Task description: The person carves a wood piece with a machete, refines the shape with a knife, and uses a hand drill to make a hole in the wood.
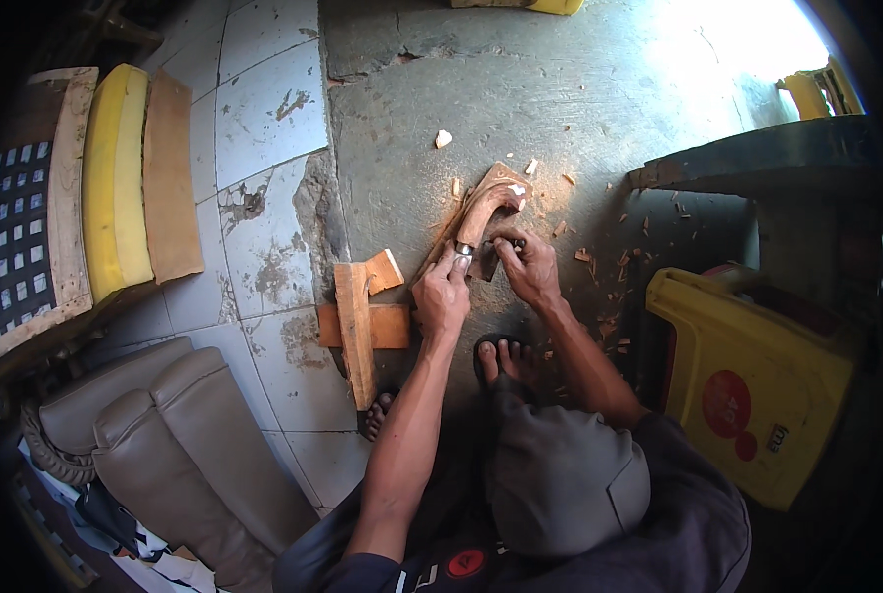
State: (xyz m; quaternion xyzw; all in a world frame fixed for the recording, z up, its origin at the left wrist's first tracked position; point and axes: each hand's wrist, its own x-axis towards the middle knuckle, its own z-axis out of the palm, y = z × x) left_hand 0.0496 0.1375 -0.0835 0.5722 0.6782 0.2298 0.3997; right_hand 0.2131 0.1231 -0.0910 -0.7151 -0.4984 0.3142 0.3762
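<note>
My left hand [443, 295] is closed round the lower end of a curved wooden handle [481, 212], its forefinger stretched along it by a shiny metal ring [464, 250]. The handle's hooked upper end lies over a flat wooden board [499, 175] on the floor. Close on the right, my right hand [529, 265] is closed with its fingertips pinched together beside the handle. A small dark flat piece [484, 263] shows between the hands; what the right fingers grip is too hidden to name.
Wood offcuts [357, 316] lie crossed left of my left forearm. Shavings [582, 255] and sawdust scatter over the concrete floor [402, 119]. A yellow plastic stool [748, 385] lies at right, below a dark bench [758, 153]. Brown cushions [199, 435] and a yellow foam slab [117, 183] stand at left.
</note>
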